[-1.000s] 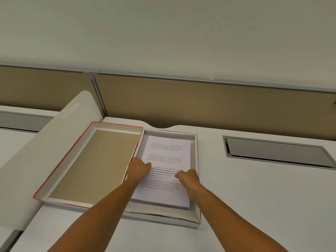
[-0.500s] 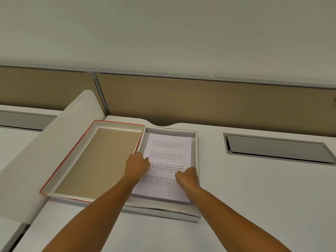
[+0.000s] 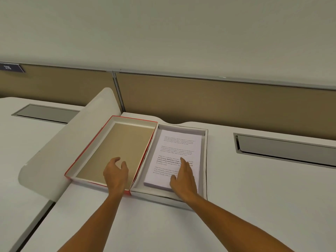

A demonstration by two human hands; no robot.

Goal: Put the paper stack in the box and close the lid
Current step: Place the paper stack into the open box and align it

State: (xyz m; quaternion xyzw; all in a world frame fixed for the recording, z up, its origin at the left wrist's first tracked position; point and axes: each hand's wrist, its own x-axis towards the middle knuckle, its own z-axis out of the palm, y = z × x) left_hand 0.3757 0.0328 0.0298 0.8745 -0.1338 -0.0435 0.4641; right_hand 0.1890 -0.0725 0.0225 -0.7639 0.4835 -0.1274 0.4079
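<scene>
A white stack of printed paper [image 3: 177,151] lies flat inside the shallow white box [image 3: 205,160] on the desk. The red-edged lid [image 3: 127,142] lies open and upturned to the box's left, its brown inside facing up. My left hand [image 3: 116,171] hovers over the lid's near right part, fingers apart and curled, holding nothing. My right hand [image 3: 183,177] rests flat on the near part of the paper, fingers stretched forward.
A curved white divider [image 3: 72,142] rises just left of the lid. Brown partition panels [image 3: 200,99] run along the desk's back. A recessed grey cable tray [image 3: 283,148] sits to the right of the box, another [image 3: 45,113] on the neighbouring desk at left.
My left hand has left the paper and moved left over the open lid. My right hand stays on the paper. The camera view has shifted left.
</scene>
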